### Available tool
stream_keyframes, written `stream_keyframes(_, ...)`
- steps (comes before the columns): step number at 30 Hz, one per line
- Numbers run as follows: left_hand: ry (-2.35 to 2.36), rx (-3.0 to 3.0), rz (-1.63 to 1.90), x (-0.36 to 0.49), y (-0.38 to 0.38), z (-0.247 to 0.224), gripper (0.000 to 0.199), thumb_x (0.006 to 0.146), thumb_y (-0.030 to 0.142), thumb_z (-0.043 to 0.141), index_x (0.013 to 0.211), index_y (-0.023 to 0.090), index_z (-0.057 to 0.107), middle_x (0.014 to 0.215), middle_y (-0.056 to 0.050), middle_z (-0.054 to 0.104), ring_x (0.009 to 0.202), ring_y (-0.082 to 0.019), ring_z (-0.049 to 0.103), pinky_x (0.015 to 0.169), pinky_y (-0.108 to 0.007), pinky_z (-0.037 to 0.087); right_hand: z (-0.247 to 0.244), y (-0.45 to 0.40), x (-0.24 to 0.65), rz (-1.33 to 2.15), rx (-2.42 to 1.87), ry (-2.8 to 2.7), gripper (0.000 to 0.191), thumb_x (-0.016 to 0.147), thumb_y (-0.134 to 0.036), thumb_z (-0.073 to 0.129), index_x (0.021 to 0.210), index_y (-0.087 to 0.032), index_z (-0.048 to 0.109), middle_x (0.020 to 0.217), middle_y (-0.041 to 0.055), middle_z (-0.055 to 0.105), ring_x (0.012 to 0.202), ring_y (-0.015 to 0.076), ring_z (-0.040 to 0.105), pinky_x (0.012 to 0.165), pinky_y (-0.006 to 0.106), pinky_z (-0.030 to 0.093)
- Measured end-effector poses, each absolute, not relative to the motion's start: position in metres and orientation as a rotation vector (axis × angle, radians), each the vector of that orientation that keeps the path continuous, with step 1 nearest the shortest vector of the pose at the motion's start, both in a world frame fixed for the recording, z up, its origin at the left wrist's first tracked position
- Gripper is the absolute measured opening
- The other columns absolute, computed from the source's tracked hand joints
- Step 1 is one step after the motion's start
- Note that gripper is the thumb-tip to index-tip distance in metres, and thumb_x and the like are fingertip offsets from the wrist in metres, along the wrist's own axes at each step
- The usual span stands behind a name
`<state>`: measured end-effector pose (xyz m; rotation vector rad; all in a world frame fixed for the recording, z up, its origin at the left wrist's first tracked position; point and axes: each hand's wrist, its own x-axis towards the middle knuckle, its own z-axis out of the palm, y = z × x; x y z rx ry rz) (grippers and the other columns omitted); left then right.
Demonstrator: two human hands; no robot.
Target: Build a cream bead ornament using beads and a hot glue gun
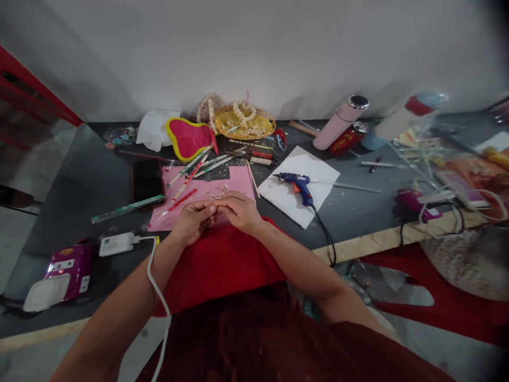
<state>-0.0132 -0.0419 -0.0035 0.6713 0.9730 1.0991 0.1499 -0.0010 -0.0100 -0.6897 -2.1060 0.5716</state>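
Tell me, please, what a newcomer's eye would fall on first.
The hands probably come first, meeting at the near edge of the pink sheet above red cloth. Next, perhaps, come the blue glue gun on the white sheet to their right and the yellow-edged magenta panel left of the woven basket.

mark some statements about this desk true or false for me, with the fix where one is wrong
1. The blue glue gun lies on a white sheet. True.
2. The left hand and right hand are far apart. False: they come together at the fingers.
3. The pink flask is left of the red can. True.
4. The dark phone lies on the white sheet. False: it is at the left side of the pink sheet.
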Motion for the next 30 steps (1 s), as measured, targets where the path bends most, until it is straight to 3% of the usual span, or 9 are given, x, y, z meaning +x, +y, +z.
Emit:
stream_keyframes(16,0.954,0.677,1.111,-0.0155,-0.0432,-0.0063,0.020,0.066,0.028,0.076,0.068,0.012,0.064,0.053,0.000,0.055,0.048,-0.007,0.049,0.045,-0.018,0.036,-0.0111,-0.0005,0.1495,0.694,-0.691,-2.089,0.023,0.089,-0.023,0.050,0.109,-0.021,0.060,0.096,0.0061,0.064,0.091,0.0157,0.059,0.083,0.033,0.051)
stream_keyframes(25,0.930,0.692,1.111,-0.0159,-0.0422,-0.0091,0.020,0.066,0.029,0.075,0.069,0.013,0.065,0.052,0.000,0.054,0.048,-0.007,0.049,0.046,-0.018,0.036,-0.0077,0.0004,0.1523,0.668,-0.643,-2.057,0.010,0.087,-0.023,0.054,0.091,-0.020,0.063,0.087,0.0043,0.063,0.086,0.0141,0.059,0.080,0.032,0.051)
stream_keyframes(30,0.911,0.706,1.087,-0.0165,-0.0427,-0.0080,0.019,0.069,0.029,0.073,0.071,0.012,0.065,0.054,0.000,0.055,0.050,-0.007,0.050,0.048,-0.019,0.037,-0.0061,0.0011,0.1536,0.712,-0.638,-2.040,0.009,0.086,-0.024,0.056,0.090,-0.020,0.063,0.086,0.0041,0.063,0.085,0.0139,0.060,0.078,0.031,0.052)
